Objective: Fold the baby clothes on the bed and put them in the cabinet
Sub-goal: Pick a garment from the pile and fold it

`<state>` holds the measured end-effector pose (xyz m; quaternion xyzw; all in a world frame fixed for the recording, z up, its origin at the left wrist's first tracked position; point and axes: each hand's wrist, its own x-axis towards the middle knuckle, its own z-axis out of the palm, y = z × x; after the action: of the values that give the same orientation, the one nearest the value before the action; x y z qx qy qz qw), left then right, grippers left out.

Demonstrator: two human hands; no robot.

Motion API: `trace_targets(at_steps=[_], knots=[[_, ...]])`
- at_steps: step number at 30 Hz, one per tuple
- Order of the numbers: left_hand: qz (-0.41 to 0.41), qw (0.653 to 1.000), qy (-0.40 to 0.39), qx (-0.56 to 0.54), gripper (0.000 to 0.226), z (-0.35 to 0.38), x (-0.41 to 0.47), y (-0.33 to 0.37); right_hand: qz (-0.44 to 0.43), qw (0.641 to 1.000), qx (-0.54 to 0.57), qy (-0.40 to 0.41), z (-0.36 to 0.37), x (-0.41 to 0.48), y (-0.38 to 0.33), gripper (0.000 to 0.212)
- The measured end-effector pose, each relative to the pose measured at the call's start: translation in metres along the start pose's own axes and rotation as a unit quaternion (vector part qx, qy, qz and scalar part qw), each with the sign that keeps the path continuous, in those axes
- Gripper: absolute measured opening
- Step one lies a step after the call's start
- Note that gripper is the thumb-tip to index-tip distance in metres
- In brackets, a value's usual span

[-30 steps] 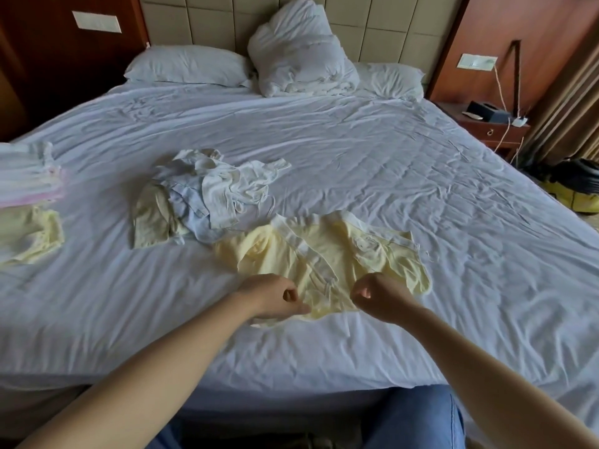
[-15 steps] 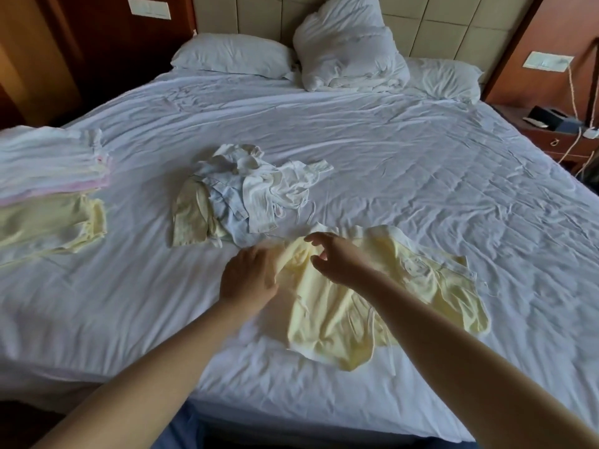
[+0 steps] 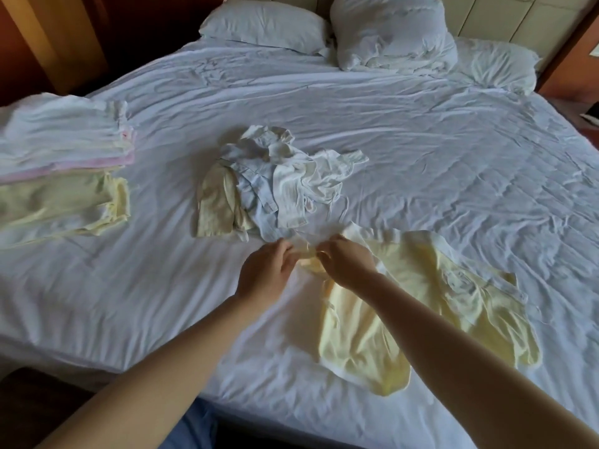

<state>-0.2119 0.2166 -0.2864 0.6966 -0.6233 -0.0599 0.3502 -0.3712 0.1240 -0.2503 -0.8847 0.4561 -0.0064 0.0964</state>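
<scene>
Together, left hand (image 3: pixel 264 273) and right hand (image 3: pixel 348 262) pinch 1 corner of the yellow baby garment (image 3: pixel 460 286).

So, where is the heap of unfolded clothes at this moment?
In the head view, the heap of unfolded clothes lies in the middle of the bed, right of the folded stacks and just beyond the yellow garment.

Bed (image 3: pixel 453 163): wrinkled white sheet
12 o'clock: pillows (image 3: pixel 265 24)
9 o'clock: folded stacks (image 3: pixel 61 147), white-pink beside yellow
Centre: heap of clothes (image 3: pixel 275 186), unfolded
4 o'clock: yellow garment (image 3: pixel 421 303), spread out
</scene>
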Motion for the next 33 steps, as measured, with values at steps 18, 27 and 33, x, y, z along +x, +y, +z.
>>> trace_targets(at_steps=[18, 27, 33], knots=[[-0.237, 0.971, -0.006, -0.031, 0.044, -0.038, 0.022, -0.033, 0.056, 0.942, 0.33, 0.003, -0.006, 0.025, -0.021, 0.053], [0.03, 0.996, 0.019, 0.078, 0.049, -0.017, 0.006, -0.009, 0.083, 0.959, 0.254, 0.092, -0.014, -0.031, 0.019, 0.028], [0.042, 0.992, -0.117, 0.019, 0.039, 0.02, 0.026, 0.059, 0.213, 0.948, 0.217, 0.089, -0.015, -0.069, 0.071, 0.029]])
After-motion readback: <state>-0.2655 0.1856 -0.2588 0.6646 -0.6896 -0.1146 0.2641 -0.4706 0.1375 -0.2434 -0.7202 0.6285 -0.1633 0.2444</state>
